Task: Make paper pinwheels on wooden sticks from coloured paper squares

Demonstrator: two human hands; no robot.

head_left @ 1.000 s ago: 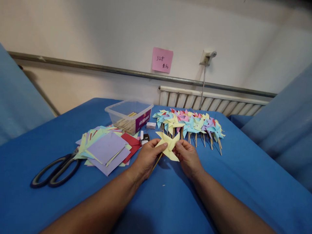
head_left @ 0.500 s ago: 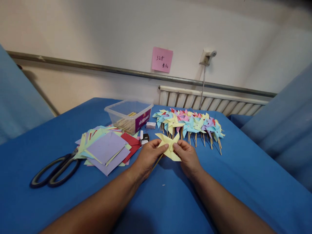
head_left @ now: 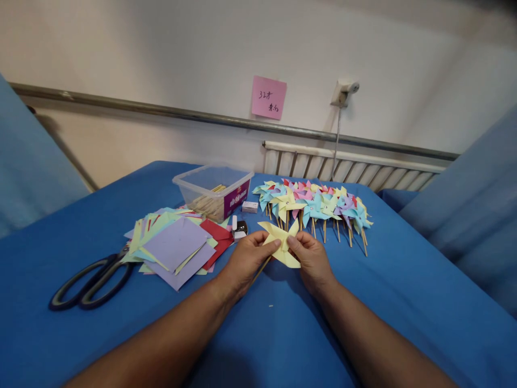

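While your hands meet above the near middle of the table (head_left: 383, 280), you hold a yellow pinwheel (head_left: 283, 245) between them, lifted just off the blue cloth. Your left hand (head_left: 246, 261) is closed on it, thumb on top of the left blade and fingers curled beneath. Your right hand (head_left: 311, 258) pinches the right side, fingertips close to the centre. A thin wooden stick (head_left: 260, 268) slants down and left from behind the pinwheel, passing under your left thumb; I cannot tell which fingers press it. Just beyond, a row (head_left: 315, 207) of finished pinwheels in mixed colours lies with sticks pointing toward you. Left of your hands sits a loose pile of paper (head_left: 177, 245), purple on top, with black scissors (head_left: 91, 280) touching its left edge. Behind the pile stands a clear tub (head_left: 214, 188), a small box (head_left: 250, 207) beside it. A pink note (head_left: 269, 98) is stuck on the wall.
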